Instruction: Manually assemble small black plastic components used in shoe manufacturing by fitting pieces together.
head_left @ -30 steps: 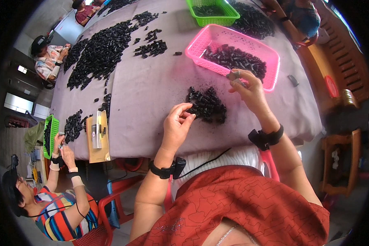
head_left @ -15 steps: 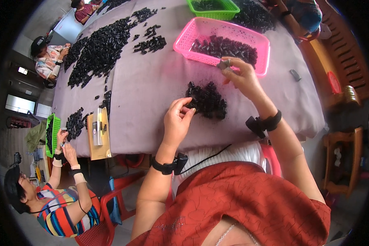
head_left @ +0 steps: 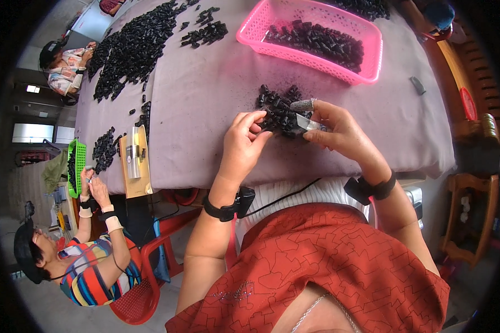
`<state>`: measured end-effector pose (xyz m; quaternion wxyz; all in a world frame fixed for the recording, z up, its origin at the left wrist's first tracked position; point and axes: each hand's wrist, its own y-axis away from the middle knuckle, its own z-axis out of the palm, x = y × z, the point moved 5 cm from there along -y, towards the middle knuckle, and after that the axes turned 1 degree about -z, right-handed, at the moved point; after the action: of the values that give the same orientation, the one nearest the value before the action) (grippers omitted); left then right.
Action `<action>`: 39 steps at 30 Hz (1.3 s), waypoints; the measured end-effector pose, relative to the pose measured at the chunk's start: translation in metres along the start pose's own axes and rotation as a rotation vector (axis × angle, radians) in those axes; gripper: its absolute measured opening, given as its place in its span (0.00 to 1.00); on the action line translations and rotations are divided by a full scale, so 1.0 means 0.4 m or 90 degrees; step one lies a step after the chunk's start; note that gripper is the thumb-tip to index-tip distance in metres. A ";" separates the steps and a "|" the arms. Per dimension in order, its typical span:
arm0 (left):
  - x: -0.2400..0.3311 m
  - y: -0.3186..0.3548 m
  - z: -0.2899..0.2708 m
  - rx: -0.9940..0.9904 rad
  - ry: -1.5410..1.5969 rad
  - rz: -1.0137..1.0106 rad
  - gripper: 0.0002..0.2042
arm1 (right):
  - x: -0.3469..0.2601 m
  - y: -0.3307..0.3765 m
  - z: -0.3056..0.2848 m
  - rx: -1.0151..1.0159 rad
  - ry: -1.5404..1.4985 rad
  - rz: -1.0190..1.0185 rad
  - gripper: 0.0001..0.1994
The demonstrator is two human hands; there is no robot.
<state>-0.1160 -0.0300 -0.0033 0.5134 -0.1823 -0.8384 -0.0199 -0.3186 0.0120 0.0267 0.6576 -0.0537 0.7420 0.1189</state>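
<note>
A loose pile of small black pieces (head_left: 278,105), short and tube-like, lies on the cloth in front of me. At its left edge my left hand (head_left: 245,139) is closed, thumb and curled fingers around a small black piece that blends into the pile. My right hand (head_left: 336,130) pinches a short, flat metal blade (head_left: 304,122) at the pile's right side, its tip pointing toward my left fingers. A grey cover (head_left: 302,105) wraps my right index fingertip. Beyond the pile stands a pink basket (head_left: 322,67), partly filled with similar black pieces.
Large black heaps (head_left: 128,53) cover the table's far left. A tan board (head_left: 134,180) bearing a silver object lies at the left edge, near a co-worker (head_left: 89,266) with a green basket (head_left: 76,166). A small grey thing (head_left: 418,85) lies on the right. Another person sits far left.
My right hand has come down from the pink basket's near rim to the pile, beside my left hand. My left fingers have curled closed. The view has shifted slightly.
</note>
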 end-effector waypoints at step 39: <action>0.047 0.040 0.071 -0.136 0.830 -0.371 0.12 | 0.013 0.032 0.029 -0.087 -0.167 -0.129 0.29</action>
<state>-0.1426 -0.0036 -0.0027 0.8624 0.0483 -0.3693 -0.3429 -0.3113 0.0276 0.0218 0.7523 -0.1571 0.6306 0.1083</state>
